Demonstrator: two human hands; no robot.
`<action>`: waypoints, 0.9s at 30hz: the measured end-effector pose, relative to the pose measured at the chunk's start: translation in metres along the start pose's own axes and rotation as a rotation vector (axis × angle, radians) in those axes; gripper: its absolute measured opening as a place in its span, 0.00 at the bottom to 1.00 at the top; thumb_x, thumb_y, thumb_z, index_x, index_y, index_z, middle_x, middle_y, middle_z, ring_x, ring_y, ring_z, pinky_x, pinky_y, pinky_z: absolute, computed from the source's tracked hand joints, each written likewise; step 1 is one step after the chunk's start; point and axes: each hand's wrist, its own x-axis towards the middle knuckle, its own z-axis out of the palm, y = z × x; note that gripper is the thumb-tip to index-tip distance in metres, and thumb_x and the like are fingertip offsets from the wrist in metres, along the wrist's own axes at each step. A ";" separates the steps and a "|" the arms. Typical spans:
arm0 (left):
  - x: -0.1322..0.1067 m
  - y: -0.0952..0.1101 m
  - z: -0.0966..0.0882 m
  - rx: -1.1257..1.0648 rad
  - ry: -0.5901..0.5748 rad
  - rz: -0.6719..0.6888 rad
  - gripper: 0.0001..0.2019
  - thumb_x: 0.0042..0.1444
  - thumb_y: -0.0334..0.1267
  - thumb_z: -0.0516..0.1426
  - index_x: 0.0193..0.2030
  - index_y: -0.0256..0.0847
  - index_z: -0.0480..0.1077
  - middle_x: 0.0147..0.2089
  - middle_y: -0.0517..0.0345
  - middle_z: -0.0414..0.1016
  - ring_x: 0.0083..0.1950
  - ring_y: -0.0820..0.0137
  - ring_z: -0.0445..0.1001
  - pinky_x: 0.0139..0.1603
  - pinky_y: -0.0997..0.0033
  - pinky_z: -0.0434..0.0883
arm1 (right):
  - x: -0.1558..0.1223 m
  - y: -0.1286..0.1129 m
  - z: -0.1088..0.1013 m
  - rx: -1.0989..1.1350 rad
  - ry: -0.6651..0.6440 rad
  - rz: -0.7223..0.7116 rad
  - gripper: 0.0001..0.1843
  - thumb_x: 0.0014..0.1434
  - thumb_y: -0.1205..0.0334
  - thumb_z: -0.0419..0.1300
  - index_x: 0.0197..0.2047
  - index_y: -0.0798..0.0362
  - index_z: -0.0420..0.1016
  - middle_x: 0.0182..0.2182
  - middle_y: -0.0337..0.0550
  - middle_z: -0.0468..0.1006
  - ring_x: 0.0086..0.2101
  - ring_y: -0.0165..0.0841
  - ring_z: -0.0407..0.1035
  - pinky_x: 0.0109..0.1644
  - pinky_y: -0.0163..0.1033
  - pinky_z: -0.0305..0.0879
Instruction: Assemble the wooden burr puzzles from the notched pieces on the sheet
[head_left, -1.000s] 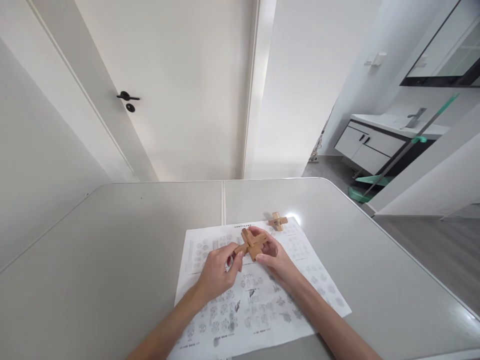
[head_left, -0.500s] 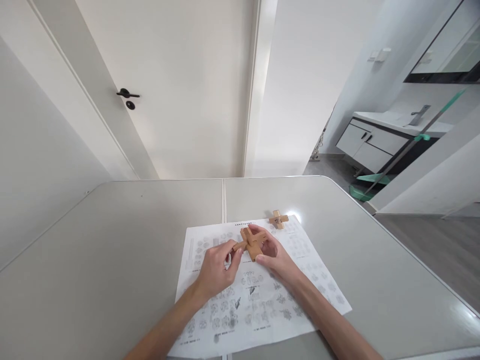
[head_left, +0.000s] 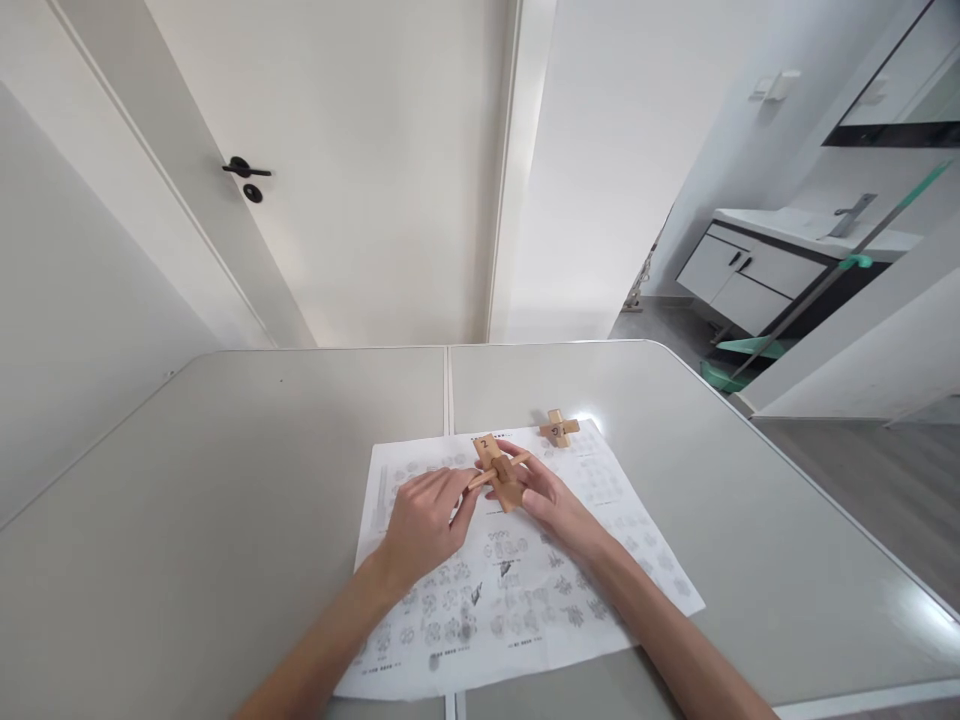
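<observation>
Two grips: our left hand (head_left: 426,515) and right hand (head_left: 561,503) clamp the brown cross-shaped wooden block (head_left: 505,486) between them, lower centre-frame!

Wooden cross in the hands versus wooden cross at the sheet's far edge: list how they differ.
The held cross is gripped by the left hand and right hand; the resting cross lies untouched at the far edge of the sheet.
The held cross shows a 2 near its far end; the resting cross has dark marks around its middle.
Both are brown, wooden-looking, cross-shaped and marked.
</observation>
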 end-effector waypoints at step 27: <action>0.000 0.000 0.002 0.150 0.028 0.131 0.07 0.69 0.28 0.53 0.50 0.38 0.70 0.30 0.61 0.78 0.27 0.70 0.77 0.30 0.69 0.70 | -0.001 0.001 0.004 -0.043 0.136 0.055 0.36 0.57 0.40 0.69 0.64 0.44 0.67 0.50 0.50 0.80 0.54 0.48 0.72 0.64 0.57 0.61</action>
